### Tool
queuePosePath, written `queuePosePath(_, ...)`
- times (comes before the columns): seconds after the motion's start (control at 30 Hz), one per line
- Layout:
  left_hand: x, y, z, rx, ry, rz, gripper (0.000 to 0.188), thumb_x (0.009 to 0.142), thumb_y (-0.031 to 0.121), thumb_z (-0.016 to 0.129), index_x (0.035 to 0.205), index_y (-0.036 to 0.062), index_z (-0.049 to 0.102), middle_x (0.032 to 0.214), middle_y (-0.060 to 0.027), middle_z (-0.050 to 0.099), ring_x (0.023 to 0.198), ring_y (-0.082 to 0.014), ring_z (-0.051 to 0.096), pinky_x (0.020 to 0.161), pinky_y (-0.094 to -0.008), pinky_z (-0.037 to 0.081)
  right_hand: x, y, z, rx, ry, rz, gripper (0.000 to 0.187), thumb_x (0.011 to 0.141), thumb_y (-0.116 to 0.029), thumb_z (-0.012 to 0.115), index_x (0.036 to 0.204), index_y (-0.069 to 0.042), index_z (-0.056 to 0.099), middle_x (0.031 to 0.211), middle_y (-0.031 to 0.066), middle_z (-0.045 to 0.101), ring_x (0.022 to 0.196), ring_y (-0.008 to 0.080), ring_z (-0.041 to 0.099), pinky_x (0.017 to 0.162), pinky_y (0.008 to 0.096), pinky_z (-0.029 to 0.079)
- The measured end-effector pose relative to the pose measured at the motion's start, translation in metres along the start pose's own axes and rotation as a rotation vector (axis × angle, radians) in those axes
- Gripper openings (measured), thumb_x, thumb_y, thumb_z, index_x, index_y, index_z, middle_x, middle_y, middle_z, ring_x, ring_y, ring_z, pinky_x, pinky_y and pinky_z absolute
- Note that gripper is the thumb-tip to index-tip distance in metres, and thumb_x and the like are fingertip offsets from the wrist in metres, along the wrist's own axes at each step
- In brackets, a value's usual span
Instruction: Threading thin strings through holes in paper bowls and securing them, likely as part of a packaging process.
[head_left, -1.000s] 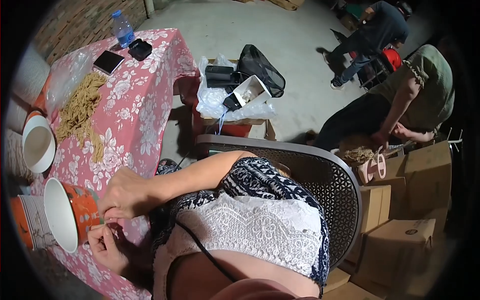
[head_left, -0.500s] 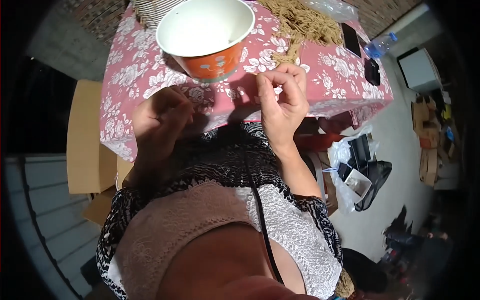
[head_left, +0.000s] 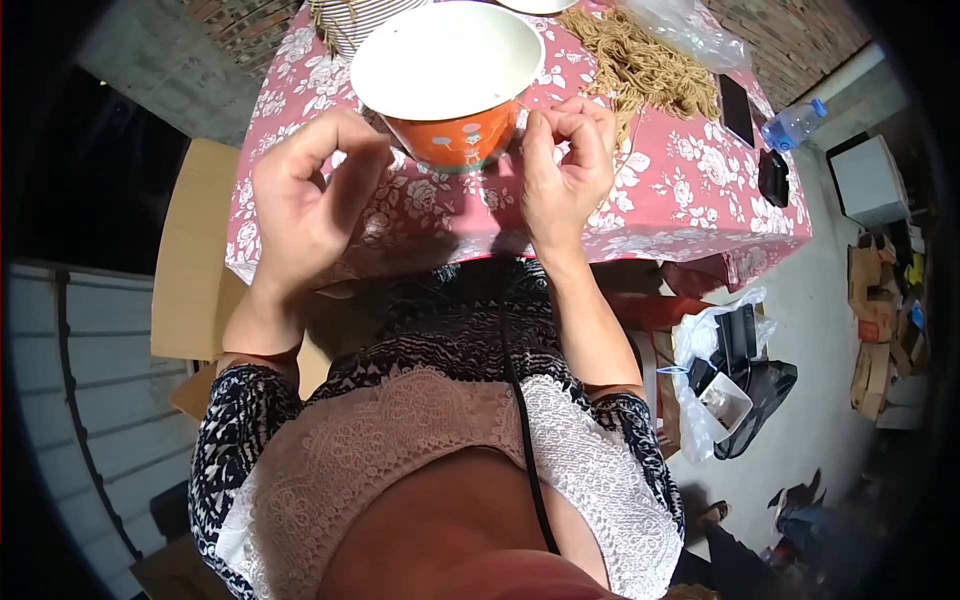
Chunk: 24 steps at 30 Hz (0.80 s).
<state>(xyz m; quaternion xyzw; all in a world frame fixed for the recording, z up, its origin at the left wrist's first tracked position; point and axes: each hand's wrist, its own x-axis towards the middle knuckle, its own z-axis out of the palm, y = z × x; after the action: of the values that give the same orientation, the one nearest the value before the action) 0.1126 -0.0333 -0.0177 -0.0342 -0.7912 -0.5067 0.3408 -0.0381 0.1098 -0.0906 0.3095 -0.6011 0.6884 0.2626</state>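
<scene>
My left hand (head_left: pixel 315 190) is raised over the near left part of the table, thumb and fingers closed in a pinch toward the bucket. My right hand (head_left: pixel 570 175) is likewise closed in a pinch, thumb against forefinger, just right of the bucket. Whatever either pinch holds is too small to make out. Between and beyond them stands an orange paper bucket (head_left: pixel 440 140), upright, its white inside showing. A heap of tan yarn (head_left: pixel 650 70) lies behind my right hand, with loose strands trailing toward that hand.
A pink flowered cloth (head_left: pixel 690 165) covers the table. Along its right side lie a phone (head_left: pixel 736 110), a blue-tinted plastic bottle (head_left: pixel 795 125) and a black case (head_left: pixel 773 178). A striped round container (head_left: pixel 370 22) stands at the back left. Cardboard (head_left: pixel 190 250) stands beside the table's left edge.
My left hand has risen forward and out of the shadow, up beside the bucket. My right hand has moved slightly forward and stays pinched. The whole view has shifted a little.
</scene>
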Motion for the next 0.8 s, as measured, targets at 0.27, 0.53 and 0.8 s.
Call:
queuePosePath(0.27, 0.045, 0.006, 0.0, 0.155, -0.106, -0.069, 0.021, 0.094, 0.015, 0.059, 0.085, -0.0032, 0.06, 0.071, -0.0009, 0.058, 0.067, -0.006, 0.052, 0.061, -0.0213, 0.042, 0.002, 0.003, 0.003, -0.006, -0.004, -0.005, 0.011, 0.08, 0.006, 0.067, 0.079, 0.001, 0.058, 0.091, 0.0096, 0.053, 0.079, 0.0163, 0.05, 0.063, 0.0269, 0.043)
queuePosePath(0.53, 0.109, -0.026, 0.01, 0.439, -0.553, 0.144, 0.026, 0.097, 0.013, 0.055, 0.118, -0.0009, 0.062, 0.106, -0.008, 0.067, 0.101, -0.0145, 0.06, 0.088, -0.0276, 0.046, 0.006, 0.005, 0.008, -0.022, -0.039, -0.032, 0.01, 0.08, 0.006, 0.067, 0.081, 0.001, 0.059, 0.091, 0.011, 0.053, 0.08, 0.0185, 0.052, 0.064, 0.0285, 0.045)
queuePosePath(0.8, 0.131, -0.038, 0.034, 0.311, -0.969, -0.181, 0.025, 0.098, 0.018, 0.054, 0.107, -0.0044, 0.061, 0.084, -0.0006, 0.06, 0.08, -0.0069, 0.051, 0.073, -0.0261, 0.045, 0.008, 0.007, 0.01, -0.047, -0.059, -0.043, 0.009, 0.081, 0.005, 0.067, 0.083, 0.002, 0.06, 0.093, 0.0121, 0.053, 0.078, 0.018, 0.053, 0.06, 0.0277, 0.045)
